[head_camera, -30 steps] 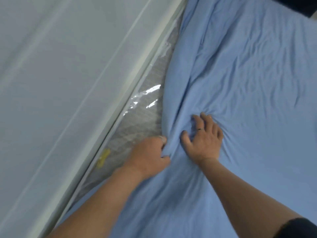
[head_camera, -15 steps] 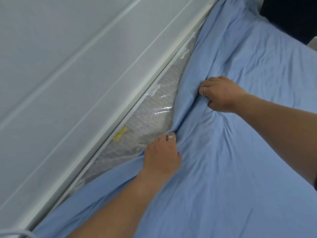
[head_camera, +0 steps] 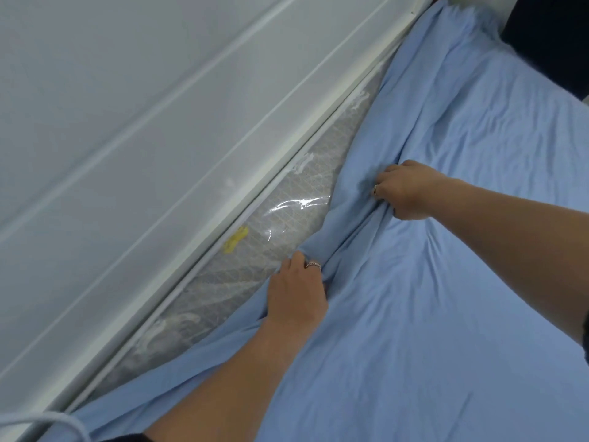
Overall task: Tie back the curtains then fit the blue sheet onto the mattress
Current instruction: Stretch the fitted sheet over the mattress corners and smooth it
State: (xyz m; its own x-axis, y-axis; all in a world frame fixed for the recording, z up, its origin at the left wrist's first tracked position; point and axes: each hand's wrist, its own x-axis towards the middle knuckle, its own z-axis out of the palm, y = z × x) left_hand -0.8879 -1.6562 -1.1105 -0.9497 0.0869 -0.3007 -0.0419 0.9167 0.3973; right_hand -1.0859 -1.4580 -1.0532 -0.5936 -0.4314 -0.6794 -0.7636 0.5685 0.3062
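Observation:
The blue sheet (head_camera: 430, 314) covers most of the mattress (head_camera: 248, 266), whose plastic-wrapped grey top shows bare in a long strip beside the wall. My left hand (head_camera: 296, 295) is closed on the sheet's edge at the middle of that strip. My right hand (head_camera: 404, 189) grips a bunched fold of the same edge farther up the bed. The fabric between the two hands is gathered into a ridge. No curtains are in view.
A white panelled wall (head_camera: 127, 138) runs along the bed's left side, with a white rail (head_camera: 255, 193) against the mattress. A yellow tag (head_camera: 236, 239) lies under the plastic. A white cord (head_camera: 47, 422) loops at bottom left. Something dark (head_camera: 548, 36) sits at top right.
My right hand lifted off the sheet near my left hand, moved up the bed and closed on the edge there. The left hand kept its hold. The view shifted toward the bed's far end.

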